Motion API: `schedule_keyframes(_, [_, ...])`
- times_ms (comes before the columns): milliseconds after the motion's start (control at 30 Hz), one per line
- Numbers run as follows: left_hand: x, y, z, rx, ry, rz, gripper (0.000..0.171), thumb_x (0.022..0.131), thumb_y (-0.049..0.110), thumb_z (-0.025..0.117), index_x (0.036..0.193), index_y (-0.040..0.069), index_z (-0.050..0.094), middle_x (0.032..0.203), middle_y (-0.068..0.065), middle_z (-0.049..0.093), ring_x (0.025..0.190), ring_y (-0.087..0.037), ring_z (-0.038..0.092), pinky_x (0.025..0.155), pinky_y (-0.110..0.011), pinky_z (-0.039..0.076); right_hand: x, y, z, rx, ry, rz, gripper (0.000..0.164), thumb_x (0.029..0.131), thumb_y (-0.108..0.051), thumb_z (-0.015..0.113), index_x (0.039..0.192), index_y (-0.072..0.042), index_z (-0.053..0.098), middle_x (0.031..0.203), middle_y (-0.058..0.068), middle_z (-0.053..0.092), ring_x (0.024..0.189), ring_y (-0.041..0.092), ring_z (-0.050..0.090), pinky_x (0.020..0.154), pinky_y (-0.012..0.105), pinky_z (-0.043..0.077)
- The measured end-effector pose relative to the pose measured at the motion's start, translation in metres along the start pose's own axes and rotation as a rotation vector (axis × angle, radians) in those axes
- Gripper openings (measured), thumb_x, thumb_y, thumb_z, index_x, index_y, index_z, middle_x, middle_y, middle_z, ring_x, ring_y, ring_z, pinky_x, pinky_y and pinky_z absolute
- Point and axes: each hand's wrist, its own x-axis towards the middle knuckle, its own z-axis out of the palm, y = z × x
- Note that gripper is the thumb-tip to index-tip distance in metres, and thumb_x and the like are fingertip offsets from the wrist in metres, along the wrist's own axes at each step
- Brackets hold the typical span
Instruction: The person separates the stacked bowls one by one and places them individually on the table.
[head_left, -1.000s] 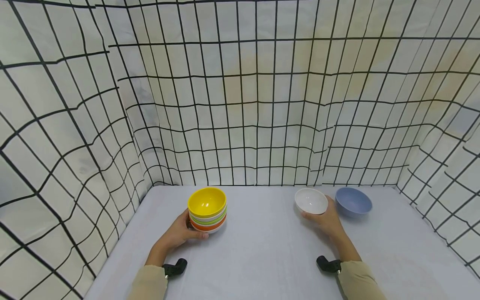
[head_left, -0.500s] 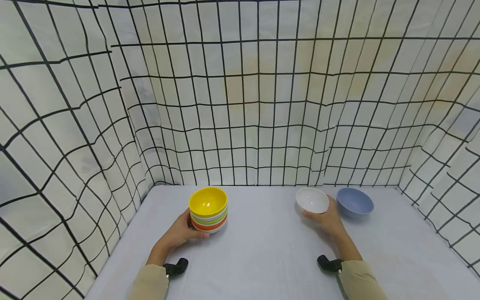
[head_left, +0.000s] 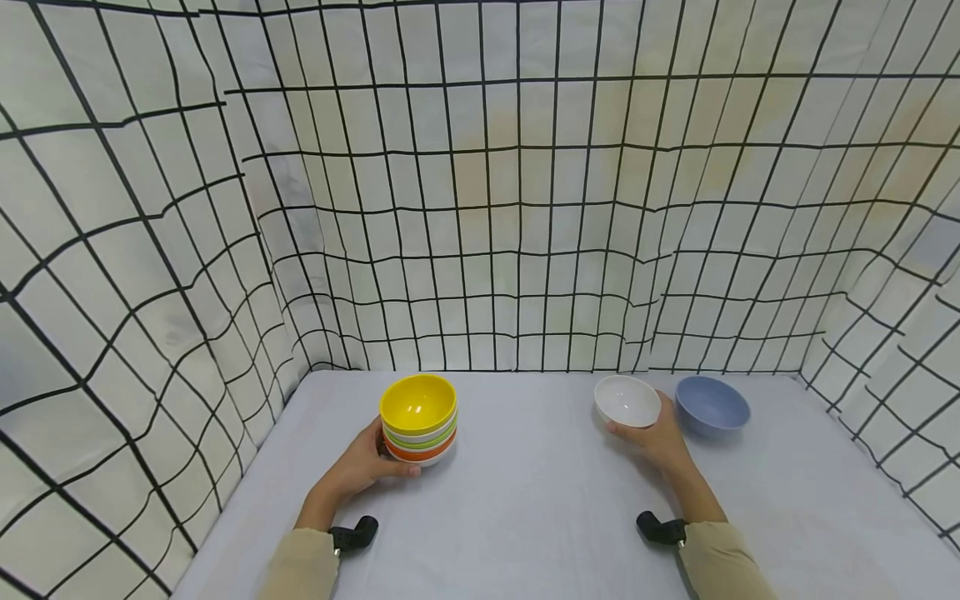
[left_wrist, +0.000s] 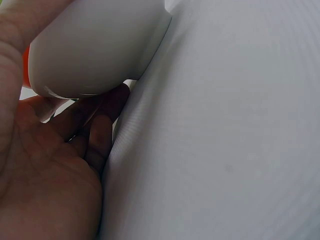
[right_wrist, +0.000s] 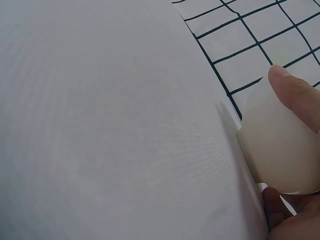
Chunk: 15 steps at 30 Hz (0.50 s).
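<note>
On the left of the table stands a stack of nested bowls [head_left: 420, 429], a yellow one on top with white, green and orange rims below. My left hand [head_left: 363, 462] grips the stack low on its left side, thumb across the front. The lowest white bowl [left_wrist: 100, 50] stands on its foot in the left wrist view, fingers curled behind it. Further right, my right hand [head_left: 656, 437] holds a white bowl [head_left: 627, 402] by its right side, thumb in front. In the right wrist view that hand's thumb [right_wrist: 295, 92] lies along the bowl's wall near the rim.
A blue bowl [head_left: 712, 406] stands just right of my right hand, close to it. White table cloth [head_left: 517, 500] covers the surface. White walls with a black grid [head_left: 517, 208] close off the back and both sides.
The whole head view has shifted very slightly, so everything appears a little further right. Both hands keep their hold, and the bowls stay in place on the table.
</note>
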Motion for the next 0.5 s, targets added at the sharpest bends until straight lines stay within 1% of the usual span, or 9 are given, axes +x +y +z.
schedule_keyframes(233, [-0.0005, 0.0002, 0.0003, 0.008, 0.004, -0.013, 0.097, 0.069, 0.027, 0.096, 0.149, 0.016, 0.042, 0.143, -0.007, 0.058, 0.131, -0.027, 0.053, 0.118, -0.055, 0.038, 0.0002, -0.0003, -0.0002, 0.001, 0.001, -0.005, 0.118, 0.080, -0.028, 0.089, 0.161, -0.003, 0.007, 0.160, 0.027, 0.026, 0.147, 0.045, 0.031, 0.122, 0.060, 0.028])
schedule_keyframes(500, [-0.0023, 0.0020, 0.0004, 0.038, 0.003, 0.001, 0.094, 0.072, 0.026, 0.095, 0.148, 0.014, 0.042, 0.141, -0.008, 0.058, 0.126, -0.025, 0.054, 0.113, -0.049, 0.042, 0.0013, 0.0003, 0.0008, 0.004, 0.007, -0.007, 0.119, 0.079, -0.029, 0.089, 0.161, -0.002, 0.007, 0.160, 0.028, 0.026, 0.147, 0.046, 0.032, 0.121, 0.061, 0.029])
